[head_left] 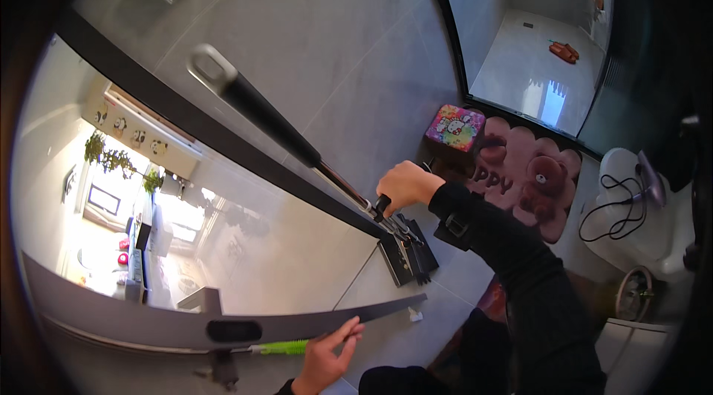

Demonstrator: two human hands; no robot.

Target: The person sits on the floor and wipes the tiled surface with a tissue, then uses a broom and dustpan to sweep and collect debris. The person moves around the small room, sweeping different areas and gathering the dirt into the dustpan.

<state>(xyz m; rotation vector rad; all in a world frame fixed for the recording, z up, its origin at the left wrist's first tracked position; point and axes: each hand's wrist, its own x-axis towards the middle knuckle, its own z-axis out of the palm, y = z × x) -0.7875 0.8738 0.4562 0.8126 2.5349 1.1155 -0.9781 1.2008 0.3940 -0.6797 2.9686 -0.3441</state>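
Observation:
A mop with a silver pole and a long black grip (275, 122) leans across the middle of the view, its grey hanging loop pointing to the upper left. My right hand (410, 188) is closed around a black lever low on the pole, just above the black mop head (405, 258), which is on the tiled floor. Some of the lever is hidden by my fingers. My left hand (328, 358) is open at the bottom, fingers extended, beside the edge of the dark-framed door (297, 326). Whether it touches the door is unclear.
A bear-patterned pink mat (512, 180) and a colourful square box (455, 128) lie right of the mop. Further right is a white basin (646, 224) with a purple hair dryer (651, 180). A bright green bristly thing (282, 348) shows behind the door edge. Orange slippers (564, 52) lie beyond the doorway.

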